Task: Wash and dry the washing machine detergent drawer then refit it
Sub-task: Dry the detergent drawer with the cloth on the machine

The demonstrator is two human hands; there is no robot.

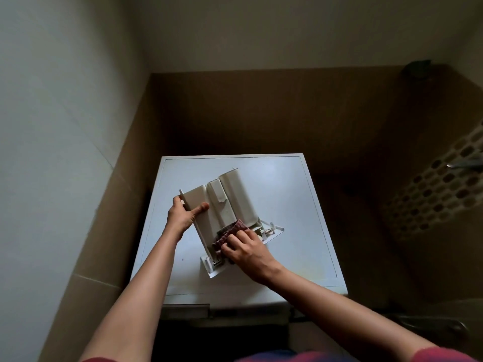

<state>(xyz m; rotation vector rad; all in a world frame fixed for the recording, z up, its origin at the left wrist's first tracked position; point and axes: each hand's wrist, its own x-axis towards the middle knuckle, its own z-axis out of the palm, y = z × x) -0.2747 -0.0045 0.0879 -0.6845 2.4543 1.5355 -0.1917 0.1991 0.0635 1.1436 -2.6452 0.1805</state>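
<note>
A person is looking down from above, with red clothing point(433, 356) showing at the bottom edge and two bare forearms reaching forward over a white washing machine point(292, 205).

At the machine's near front edge, on the left, a dim rectangular recess point(185, 310) is showing. What is inside it cannot be made out.

The right hand point(247, 250) is lying on the near end of the detergent drawer point(232, 194). Its fingers are curling over a red-and-white checked cloth point(231, 229) and pressing it against the plastic.

The drawer is lying on the machine's flat top with its rounded underside facing up. It is sitting at an angle, its long body pointing away and slightly left. Its wide front panel point(217, 273) is nearest the person and is resting on the top. The cloth is covering part of the body just above that panel.

The left hand point(183, 214) is gripping the drawer's left side wall further back. The thumb is lying across the upturned surface and the fingers are wrapping behind the edge.

Beyond the machine, a brown lower wall band point(261, 113) is wrapping round the corner beneath pale walls point(65, 100). On the right, a pale panel full of oval holes point(439, 189) is leaning into view. A small dark object point(418, 67), too dim to identify, is sitting on top of the brown band in the far right corner.
</note>
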